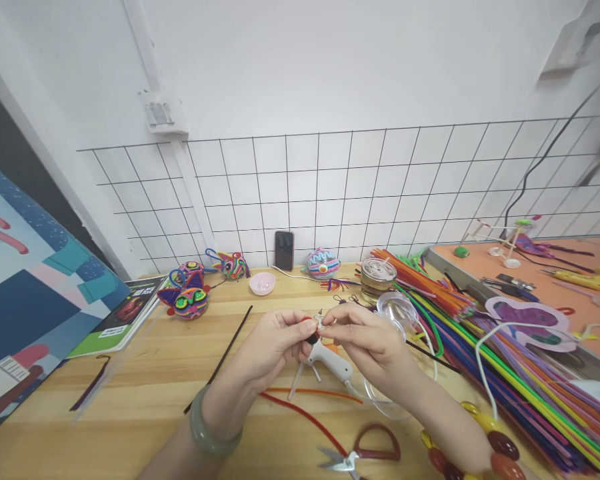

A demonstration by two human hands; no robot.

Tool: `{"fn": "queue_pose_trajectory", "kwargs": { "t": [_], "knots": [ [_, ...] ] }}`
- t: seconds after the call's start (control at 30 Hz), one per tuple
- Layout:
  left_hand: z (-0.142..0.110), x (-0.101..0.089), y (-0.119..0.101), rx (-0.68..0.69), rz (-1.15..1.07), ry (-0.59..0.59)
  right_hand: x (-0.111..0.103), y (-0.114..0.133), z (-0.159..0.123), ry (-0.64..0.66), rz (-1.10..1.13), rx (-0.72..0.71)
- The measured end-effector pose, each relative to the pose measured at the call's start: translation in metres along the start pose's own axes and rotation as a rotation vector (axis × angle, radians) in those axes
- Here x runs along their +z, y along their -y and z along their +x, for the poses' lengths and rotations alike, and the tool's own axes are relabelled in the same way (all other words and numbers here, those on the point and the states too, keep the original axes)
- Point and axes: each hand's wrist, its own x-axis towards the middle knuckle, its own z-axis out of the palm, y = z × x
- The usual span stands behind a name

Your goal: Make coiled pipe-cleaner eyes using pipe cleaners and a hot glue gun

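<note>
Above the middle of the table, my left hand (pixel 293 337) and my right hand (pixel 365 337) meet with fingers pinched together. Between their fingertips is a small whitish piece (pixel 319 322) with bits of red and a dark tip, too small to name. Part of it is hidden by my fingers. A white hot glue gun (pixel 334 362) lies on the table just below my hands, its front partly covered by the left one. Closer to me are a red pipe cleaner (pixel 307 417), an orange pipe cleaner (pixel 325 393) and scissors (pixel 347 460) with dark red handles.
Bundles of coloured pipe cleaners (pixel 500 373) fill the right side, beside a glass jar (pixel 377 280). Several colourful crafted figures (pixel 191 301), a pink dish (pixel 263 283) and a phone (pixel 285 251) stand toward the wall. A book (pixel 125 313) lies left.
</note>
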Motion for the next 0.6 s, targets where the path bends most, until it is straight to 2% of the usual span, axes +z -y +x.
{"fn": "queue_pose_trajectory", "kwargs": {
  "t": [0.6],
  "knots": [
    [-0.0003, -0.0021, 0.0003, 0.006, 0.031, -0.003, 0.0017, -0.0007, -0.0002, 0.011, 0.008, 0.008]
  ]
}}
